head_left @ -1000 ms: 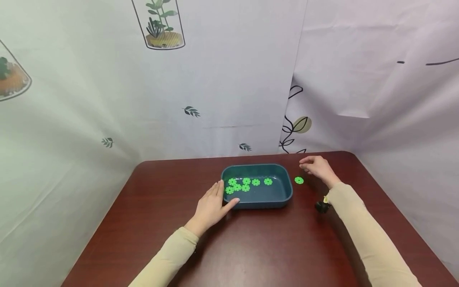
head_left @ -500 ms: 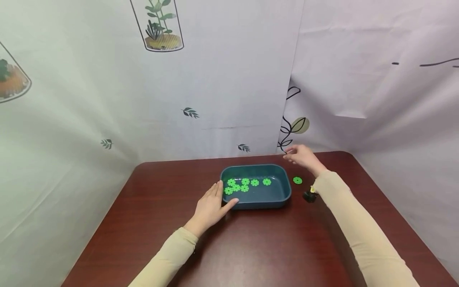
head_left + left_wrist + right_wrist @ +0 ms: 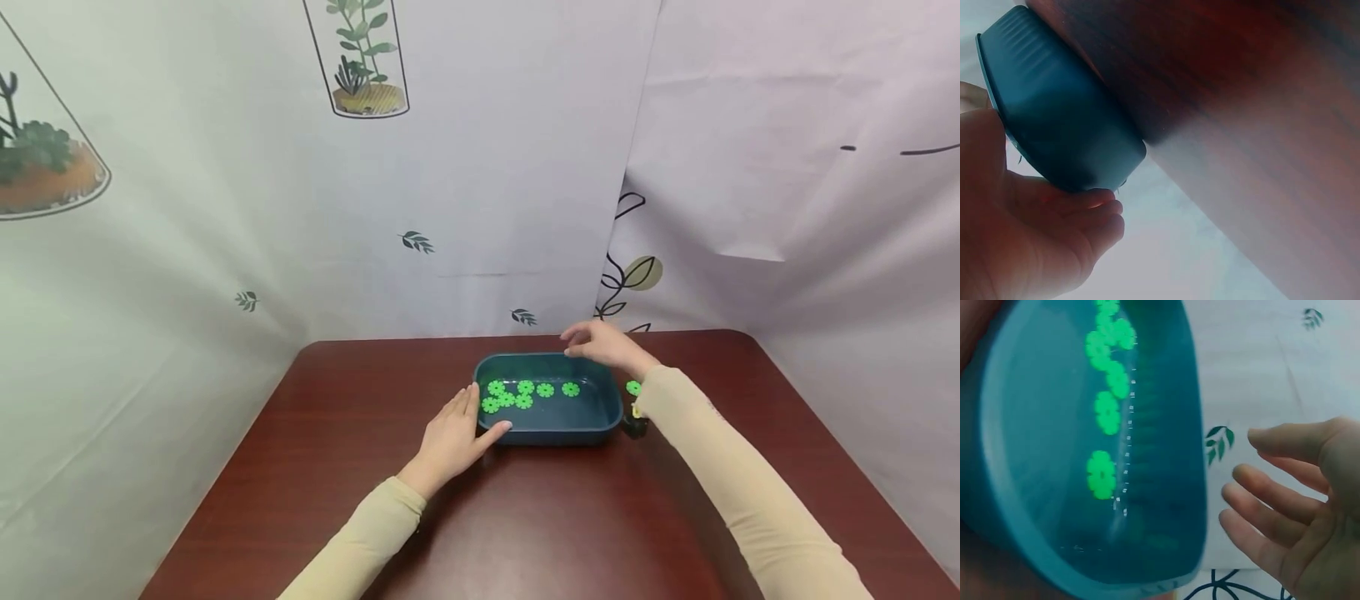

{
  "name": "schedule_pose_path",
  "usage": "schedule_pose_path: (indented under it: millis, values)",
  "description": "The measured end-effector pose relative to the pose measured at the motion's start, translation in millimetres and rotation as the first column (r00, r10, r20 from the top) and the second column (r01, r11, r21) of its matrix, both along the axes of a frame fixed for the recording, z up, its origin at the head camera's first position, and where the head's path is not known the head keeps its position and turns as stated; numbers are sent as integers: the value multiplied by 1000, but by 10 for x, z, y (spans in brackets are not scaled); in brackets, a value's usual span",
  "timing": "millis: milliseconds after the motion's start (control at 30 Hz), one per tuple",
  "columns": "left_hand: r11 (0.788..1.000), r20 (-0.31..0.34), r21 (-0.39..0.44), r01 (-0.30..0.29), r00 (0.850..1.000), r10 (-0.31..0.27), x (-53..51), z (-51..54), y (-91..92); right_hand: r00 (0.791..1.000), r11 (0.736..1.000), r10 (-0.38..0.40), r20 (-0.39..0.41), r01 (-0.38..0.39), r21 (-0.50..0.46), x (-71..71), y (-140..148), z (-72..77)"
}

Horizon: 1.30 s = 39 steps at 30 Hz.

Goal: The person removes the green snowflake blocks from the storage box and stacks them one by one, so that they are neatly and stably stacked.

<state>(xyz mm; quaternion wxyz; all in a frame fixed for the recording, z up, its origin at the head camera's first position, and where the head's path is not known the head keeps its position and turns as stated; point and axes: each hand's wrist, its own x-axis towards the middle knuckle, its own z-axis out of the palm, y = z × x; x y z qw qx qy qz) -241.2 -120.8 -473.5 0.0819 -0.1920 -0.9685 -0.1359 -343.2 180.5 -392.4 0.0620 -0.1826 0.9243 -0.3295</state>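
A dark teal rectangular tray (image 3: 558, 417) stands near the table's far side, with several green notched plastic discs (image 3: 545, 390) lying mostly in its left half. My left hand (image 3: 450, 437) rests at the tray's near left corner, fingers straight along the outside wall and thumb over the front rim. In the left wrist view those fingers touch the tray's outer wall (image 3: 1060, 125). Above the tray's back right rim hovers my right hand (image 3: 606, 346), its fingers loosely bent and apart. Nothing shows between them in the right wrist view. One more green disc (image 3: 633, 388) lies right of the tray, partly hidden by my right sleeve.
The brown wooden table (image 3: 525, 517) has its far edge close behind the tray. A pale printed cloth (image 3: 480, 208) hangs behind it and at both sides. The dark camera (image 3: 635, 427) under my right wrist hangs near the tray's right end.
My right hand has moved left, from over the table right of the tray to above its back right rim. The left hand stays at the tray. The head view has shifted slightly.
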Motion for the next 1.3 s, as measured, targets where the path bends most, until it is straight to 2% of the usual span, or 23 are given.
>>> schedule_pose_path:
  millis: [200, 600, 833, 1000, 1167, 1300]
  values:
    - [1000, -5, -4, -3, 1000, 3, -5, -4, 5, 996, 995, 67, 60, -71, 72, 10, -61, -107]
    - [1000, -8, -20, -8, 1000, 7, 0, -7, -21, 980, 976, 139, 142, -160, 145, -8, -97, -232]
    - [1000, -1, -13, 1, 1000, -1, -9, -6, 0, 975, 960, 103, 198, -149, 236, -23, -130, -254]
    - [1000, 20, -8, -9, 1000, 9, 19, -6, 17, 970, 940, 108, 217, -171, 296, -31, -157, -337]
    - [1000, 9, -10, -6, 1000, 6, 24, -10, 19, 972, 925, 120, 202, -184, 334, -11, -190, -383]
    - [1000, 3, -14, -8, 1000, 8, 8, 14, 3, 977, 930, 95, 191, -156, 332, -14, -224, -402]
